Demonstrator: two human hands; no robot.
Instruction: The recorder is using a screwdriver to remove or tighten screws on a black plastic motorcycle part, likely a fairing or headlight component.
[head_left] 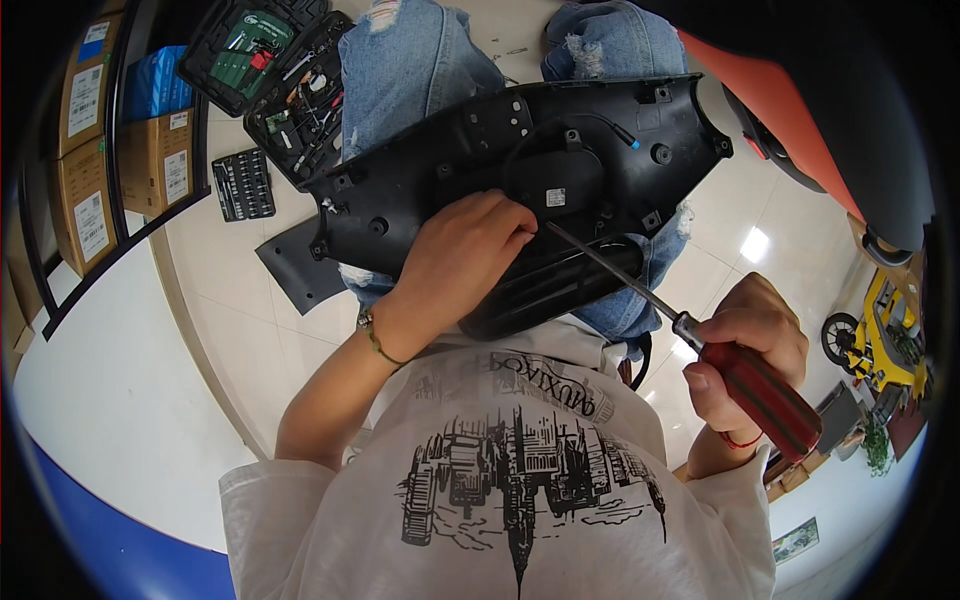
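Across my knees lies a large black plastic panel [400, 185], its inner side up, with round posts and mounting tabs. A thin black cable with a blue-tipped connector [633, 144] runs over its far part. My right hand [755, 335] grips the red handle of a long screwdriver [620, 272]. The screwdriver slants down to the left, its tip at the panel near a small white label [556, 197]. Just left of that tip, my left hand [465, 250] rests on the panel with fingers curled together. Whatever those fingers hold is hidden.
On the tiled floor at far left are an open tool case [300, 105] and a socket set [243, 186]. A flat dark piece [302, 270] lies nearer. Shelved cardboard boxes [88, 205] stand left; an orange-and-black vehicle [800, 110] and a yellow motorbike [885, 335] stand right.
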